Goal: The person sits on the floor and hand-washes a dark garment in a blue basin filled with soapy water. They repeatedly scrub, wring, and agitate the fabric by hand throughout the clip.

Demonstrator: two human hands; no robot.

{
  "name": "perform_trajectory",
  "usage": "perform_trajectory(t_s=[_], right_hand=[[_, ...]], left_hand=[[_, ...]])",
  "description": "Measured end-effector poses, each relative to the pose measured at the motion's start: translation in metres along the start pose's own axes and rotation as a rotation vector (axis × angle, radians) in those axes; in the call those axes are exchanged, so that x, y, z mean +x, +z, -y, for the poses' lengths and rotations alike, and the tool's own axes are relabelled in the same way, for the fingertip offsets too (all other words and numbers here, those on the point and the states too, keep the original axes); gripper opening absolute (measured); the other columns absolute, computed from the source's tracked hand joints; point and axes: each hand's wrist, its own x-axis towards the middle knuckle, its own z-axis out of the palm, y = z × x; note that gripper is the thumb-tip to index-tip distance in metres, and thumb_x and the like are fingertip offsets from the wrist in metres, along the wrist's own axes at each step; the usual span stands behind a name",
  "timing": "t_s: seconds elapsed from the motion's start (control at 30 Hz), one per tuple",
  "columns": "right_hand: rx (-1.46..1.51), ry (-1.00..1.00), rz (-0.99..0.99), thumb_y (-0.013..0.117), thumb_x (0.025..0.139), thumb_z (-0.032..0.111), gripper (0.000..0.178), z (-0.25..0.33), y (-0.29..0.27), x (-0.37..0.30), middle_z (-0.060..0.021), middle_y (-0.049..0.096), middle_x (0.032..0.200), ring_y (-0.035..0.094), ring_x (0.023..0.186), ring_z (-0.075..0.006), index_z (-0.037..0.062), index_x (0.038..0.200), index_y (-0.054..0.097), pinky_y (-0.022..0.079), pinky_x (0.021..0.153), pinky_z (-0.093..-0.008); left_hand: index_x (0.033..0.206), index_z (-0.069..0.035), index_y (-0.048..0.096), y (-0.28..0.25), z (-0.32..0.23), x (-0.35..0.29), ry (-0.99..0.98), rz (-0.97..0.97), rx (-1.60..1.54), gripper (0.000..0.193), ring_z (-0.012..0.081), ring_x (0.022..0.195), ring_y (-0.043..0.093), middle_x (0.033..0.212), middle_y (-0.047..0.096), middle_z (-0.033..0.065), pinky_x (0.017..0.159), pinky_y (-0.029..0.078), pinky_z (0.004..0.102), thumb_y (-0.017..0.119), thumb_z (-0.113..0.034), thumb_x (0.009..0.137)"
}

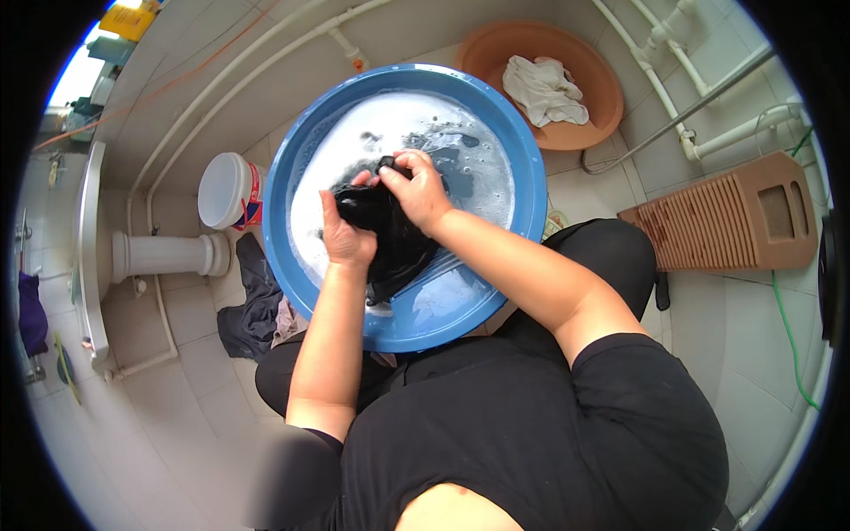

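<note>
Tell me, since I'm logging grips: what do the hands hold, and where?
Both hands, left hand and right hand, grip a wet black garment by its bunched upper end.

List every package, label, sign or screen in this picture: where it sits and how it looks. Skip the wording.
White plastic bucket: on the tiled floor left of the blue basin, lying tilted, round, with a red and blue label band on its side.
Yellow package: far top left near the bright opening, boxy, too small to tell more.
No signs or screens show.
</note>
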Motion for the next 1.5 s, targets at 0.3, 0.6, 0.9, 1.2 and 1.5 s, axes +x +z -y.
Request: perform_trajectory(t_s=[0.3, 0.6, 0.9, 1.2, 1.5], right_hand=[[-0.130, -0.292, 0.190, 0.065, 0.073, 0.023, 0.024, 0.070, 0.011, -0.049, -0.0122, 0.057, 0.071, 0.056, 0.064, -0.0272, 0.0051, 0.067, 0.051, 0.047, 0.062, -0.0339], [-0.084, -0.226, 0.207, 0.061, 0.074, 0.024, 0.022, 0.099, 0.021, -0.070, -0.0143, 0.056, 0.068, 0.056, 0.064, -0.0328, 0.0063, 0.063, 0.055, 0.046, 0.058, -0.0388], [-0.109, -0.107, 0.107, 0.062, 0.076, 0.021, 0.023, 0.080, 0.017, -0.067, -0.0152, 0.053, 0.063, 0.053, 0.056, -0.0253, 0.0023, 0.068, 0.051, 0.043, 0.056, -0.0345], [-0.166, 0.011, 0.060, 0.060, 0.076, 0.025, 0.024, 0.061, 0.002, -0.047, -0.0187, 0.055, 0.069, 0.055, 0.064, -0.0353, 0.0045, 0.066, 0.052, 0.045, 0.058, -0.0400], [-0.164, 0.080, 0.151, 0.060, 0.083, 0.035, 0.035, 0.043, -0.005, -0.025, -0.0114, 0.057, 0.065, 0.052, 0.059, -0.0194, 0.0021, 0.072, 0.055, 0.044, 0.060, -0.0329]], left_hand=[[0.090, -0.008, 0.052, -0.016, 0.016, -0.020, -0.008, -0.246, -0.013, 0.047, 0.0209, 0.077, 0.054, 0.081, 0.055, 0.0053, 0.068, 0.046, 0.0337, 0.035, -0.052, 0.092], [0.067, -0.014, 0.045, 0.005, -0.002, -0.017, 0.047, -0.455, 0.163, 0.040, 0.0154, 0.057, 0.043, 0.060, 0.044, 0.0000, 0.053, 0.038, 0.0321, 0.043, -0.047, 0.089], [0.084, -0.007, 0.054, 0.000, 0.017, -0.031, 0.139, -0.337, 0.146, 0.034, 0.0167, 0.065, 0.052, 0.072, 0.054, 0.0029, 0.063, 0.045, 0.0316, 0.042, -0.038, 0.092], [0.094, -0.005, 0.054, 0.051, 0.022, -0.059, 0.074, -0.431, 0.091, 0.032, 0.0198, 0.085, 0.055, 0.090, 0.056, 0.0095, 0.079, 0.045, 0.0349, 0.041, -0.034, 0.090], [0.095, -0.004, 0.055, 0.051, 0.003, -0.056, 0.032, -0.495, 0.048, 0.032, 0.0172, 0.080, 0.058, 0.089, 0.059, 0.0062, 0.078, 0.046, 0.0316, 0.043, -0.033, 0.091]])
